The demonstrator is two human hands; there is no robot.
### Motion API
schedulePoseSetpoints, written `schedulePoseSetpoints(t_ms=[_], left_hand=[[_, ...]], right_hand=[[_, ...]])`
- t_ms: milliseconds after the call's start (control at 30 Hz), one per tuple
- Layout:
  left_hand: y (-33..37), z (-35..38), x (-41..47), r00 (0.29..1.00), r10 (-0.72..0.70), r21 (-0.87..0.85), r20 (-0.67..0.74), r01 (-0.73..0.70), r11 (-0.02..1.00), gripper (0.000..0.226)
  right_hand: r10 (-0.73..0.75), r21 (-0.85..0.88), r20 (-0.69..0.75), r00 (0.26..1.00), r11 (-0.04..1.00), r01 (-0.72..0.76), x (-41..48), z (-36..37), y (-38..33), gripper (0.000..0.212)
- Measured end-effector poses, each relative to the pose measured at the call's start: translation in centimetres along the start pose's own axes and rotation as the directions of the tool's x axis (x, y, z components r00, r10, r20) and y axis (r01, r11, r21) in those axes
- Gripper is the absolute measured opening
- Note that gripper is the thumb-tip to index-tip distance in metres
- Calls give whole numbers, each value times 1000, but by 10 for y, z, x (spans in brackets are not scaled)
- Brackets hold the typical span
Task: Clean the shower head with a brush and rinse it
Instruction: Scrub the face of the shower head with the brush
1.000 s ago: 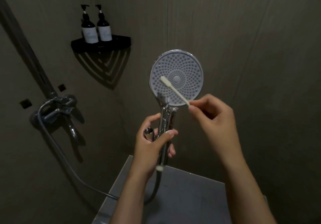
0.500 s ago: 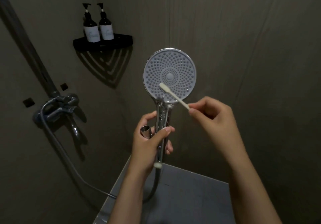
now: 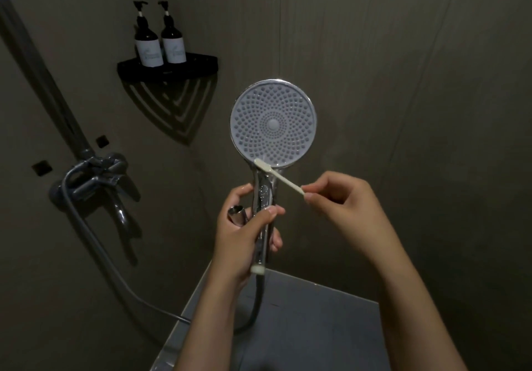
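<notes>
Head view: the brush [image 3: 277, 176] tip has dropped over the last 1 s, from left of the face centre to the bottom rim of the shower head [image 3: 273, 124]. It now sits right where the disc meets the neck. That reads as 1 downward stroke finishing, so scrubbing is in progress, not done. Nothing yet shows coverage of the upper or right-side nozzles, and the rinse hasn't started: no water is visible at the face. Grips: the right hand [image 3: 345, 200] pinches the tail end of the brush between thumb and fingertips [image 3: 309, 196], and the bristle end lies up and left of that pinch. The left hand [image 3: 247, 238] is wrapped round the chrome handle with the thumb across the front. The disc stands directly above those fingers, facing the camera, and the hose [image 3: 256, 307] trails out below the palm. Both holds look unchanged. The light is dim, so I can't tell if the bristles are actually pressing on the rim or just off it. The mixer tap [image 3: 95, 180] sits well to the left of the left-hand fingers, needed for the rinse.
</notes>
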State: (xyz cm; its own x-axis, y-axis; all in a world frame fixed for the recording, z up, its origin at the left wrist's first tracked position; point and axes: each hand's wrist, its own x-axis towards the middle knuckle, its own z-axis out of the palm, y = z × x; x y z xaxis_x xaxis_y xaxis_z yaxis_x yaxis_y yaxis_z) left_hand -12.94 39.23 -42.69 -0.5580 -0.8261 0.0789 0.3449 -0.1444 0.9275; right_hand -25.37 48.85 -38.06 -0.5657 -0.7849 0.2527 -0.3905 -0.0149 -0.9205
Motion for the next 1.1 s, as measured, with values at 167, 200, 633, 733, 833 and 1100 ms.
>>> schedulePoseSetpoints(t_ms=[167,200,633,733,833,1100], left_hand=[[2,0,-1,1000,16,16,11,-16,1000,43],[2,-1,-2,1000,13,17,16,-13,1000,43],[3,-5,-4,1000,1,6,5,-1,1000,50],[1,-4,-4,1000,-8,16,25,8,1000,48],[0,-5,-4,999,-21,15,34,21,1000,49],[1,-11,-2,1000,7,39,-2,-7,999,41]], right_hand=[[-110,24,-206,972,993,118,0,-1,0,14],[-119,-3,-237,964,992,122,2,-2,0,13],[-51,100,-135,989,993,65,-4,-13,-4,7],[-83,12,-235,968,996,88,1,-8,-1,7],[-27,-42,-176,984,999,20,2,-9,3,9],[9,11,-88,996,1000,-8,-5,-15,1,8]])
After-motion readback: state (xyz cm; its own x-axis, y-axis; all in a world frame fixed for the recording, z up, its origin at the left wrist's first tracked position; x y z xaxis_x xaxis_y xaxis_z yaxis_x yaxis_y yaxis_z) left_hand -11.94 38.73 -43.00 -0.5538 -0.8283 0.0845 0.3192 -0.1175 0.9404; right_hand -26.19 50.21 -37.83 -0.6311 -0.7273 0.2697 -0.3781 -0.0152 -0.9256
